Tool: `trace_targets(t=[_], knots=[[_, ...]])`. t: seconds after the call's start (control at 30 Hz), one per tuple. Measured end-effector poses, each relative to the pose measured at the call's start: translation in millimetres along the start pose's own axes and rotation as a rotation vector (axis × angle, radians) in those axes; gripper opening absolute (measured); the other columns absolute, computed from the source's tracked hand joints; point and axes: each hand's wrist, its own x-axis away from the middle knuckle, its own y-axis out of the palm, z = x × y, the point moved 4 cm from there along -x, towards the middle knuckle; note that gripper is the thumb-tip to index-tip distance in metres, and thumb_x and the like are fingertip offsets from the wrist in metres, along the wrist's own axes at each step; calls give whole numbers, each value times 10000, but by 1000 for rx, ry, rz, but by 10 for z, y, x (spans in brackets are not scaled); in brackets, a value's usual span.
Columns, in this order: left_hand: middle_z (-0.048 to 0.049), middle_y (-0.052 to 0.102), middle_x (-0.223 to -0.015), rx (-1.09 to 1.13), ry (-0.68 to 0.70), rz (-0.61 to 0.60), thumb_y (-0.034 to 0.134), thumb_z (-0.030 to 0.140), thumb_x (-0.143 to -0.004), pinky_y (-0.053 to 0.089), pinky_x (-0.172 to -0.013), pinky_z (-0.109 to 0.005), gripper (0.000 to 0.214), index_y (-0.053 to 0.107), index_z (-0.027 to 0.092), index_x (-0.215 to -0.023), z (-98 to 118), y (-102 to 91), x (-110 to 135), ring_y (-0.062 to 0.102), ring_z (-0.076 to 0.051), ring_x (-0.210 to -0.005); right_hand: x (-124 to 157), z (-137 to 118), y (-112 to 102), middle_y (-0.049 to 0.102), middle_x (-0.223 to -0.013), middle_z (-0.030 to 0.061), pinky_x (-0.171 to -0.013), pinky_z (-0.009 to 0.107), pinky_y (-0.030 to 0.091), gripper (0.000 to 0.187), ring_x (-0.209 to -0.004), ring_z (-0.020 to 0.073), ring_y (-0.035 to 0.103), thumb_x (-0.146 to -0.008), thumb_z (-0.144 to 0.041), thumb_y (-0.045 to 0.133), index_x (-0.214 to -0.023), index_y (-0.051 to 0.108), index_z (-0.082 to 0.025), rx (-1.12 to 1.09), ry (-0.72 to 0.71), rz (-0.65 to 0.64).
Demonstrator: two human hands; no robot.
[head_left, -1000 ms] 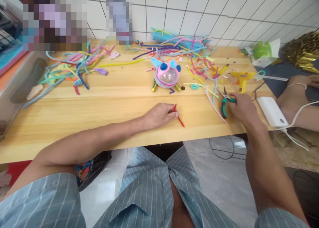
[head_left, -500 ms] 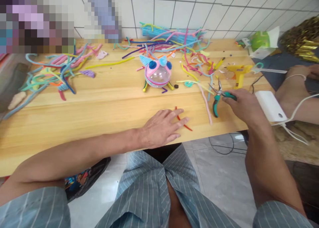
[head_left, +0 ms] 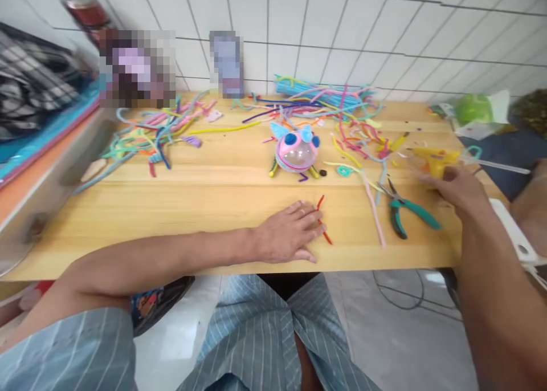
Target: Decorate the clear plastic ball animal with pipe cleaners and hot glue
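One wire (head_left: 327, 238) under spread left hand (head_left: 287, 234) near worktop's (head_left: 205, 206) front edge. Glue gun (head_left: 440, 156) pickup, probably; right hand (head_left: 465, 191) grip unclear, needs firming.

White tile wall (head_left: 331, 29), grey floor (head_left: 380, 345)

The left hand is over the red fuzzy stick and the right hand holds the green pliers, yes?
No: the right hand is at the yellow glue gun; the green pliers lie on the table, as the head view shows. The left hand is over the red fuzzy stick.
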Motion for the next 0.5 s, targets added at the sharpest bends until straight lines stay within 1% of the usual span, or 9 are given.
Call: trace_targets(t=[0.03, 0.1, 0.17, 0.23, 0.3, 0.37, 0.43, 0.5], knots=[[-266, 656, -1724, -9, -4, 4, 611, 773, -1120, 384, -1438, -604, 868, 657, 113, -1682, -9, 13, 7, 561, -429, -1687, -58, -41, 25, 609, -689, 59, -759, 500, 448, 384, -702, 300, 558, -956, -438, 848, -727, 552, -350, -2, 102, -27], [-260, 635, -1752, -24, -18, 10, 582, 777, -1131, 353, -1455, -619, 877, 634, 113, -1702, -17, 52, 35, 547, -426, -1704, -99, -132, 41, 537, -635, 28, -777, 521, 437, 487, -695, 301, 539, -903, -372, 916, -669, 490, -367, -30, 315, -50], [-263, 588, -1793, -25, -31, 14, 580, 785, -1132, 342, -1460, -619, 892, 608, 117, -1723, -16, 91, 64, 531, -417, -1720, -88, -255, 20, 530, -626, 40, -791, 547, 443, 502, -717, 316, 558, -878, -343, 937, -623, 505, -361, -77, 406, -30], [-281, 554, -1813, -20, -33, 19, 604, 772, -1134, 348, -1455, -620, 899, 592, 96, -1727, -19, 113, 70, 517, -418, -1732, -52, -373, -25, 538, -628, 49, -787, 562, 452, 500, -718, 316, 558, -866, -360, 944, -587, 530, -349, -151, 434, 13], [-309, 540, -1812, -8, -30, 29, 636, 750, -1130, 358, -1445, -630, 903, 592, 61, -1712, -35, 109, 36, 518, -436, -1729, -1, -510, -95, 589, -669, 53, -793, 554, 478, 443, -715, 295, 557, -861, -349, 939, -601, 580, -331, -297, 385, 57], [-319, 542, -1808, 21, -33, 36, 656, 753, -1118, 360, -1442, -628, 889, 630, 54, -1667, -69, 91, -39, 528, -444, -1721, 73, -673, -191, 694, -785, 76, -855, 535, 523, 320, -762, 275, 604, -863, -278, 906, -666, 655, -305, -428, 291, 77], [-314, 547, -1807, 65, -49, 31, 662, 773, -1104, 356, -1444, -615, 857, 687, 71, -1594, -107, 79, -136, 522, -438, -1727, 167, -854, -284, 786, -941, 109, -950, 518, 553, 191, -868, 272, 675, -861, -213, 856, -747, 719, -283, -455, 192, 37], [-311, 544, -1811, 101, -70, 14, 661, 783, -1100, 343, -1449, -604, 849, 703, 73, -1565, -133, 87, -225, 500, -433, -1744, 268, -1049, -341, 836, -1070, 115, -1006, 503, 568, 101, -966, 276, 718, -842, -198, 836, -856, 776, -279, -485, 77, -43]])
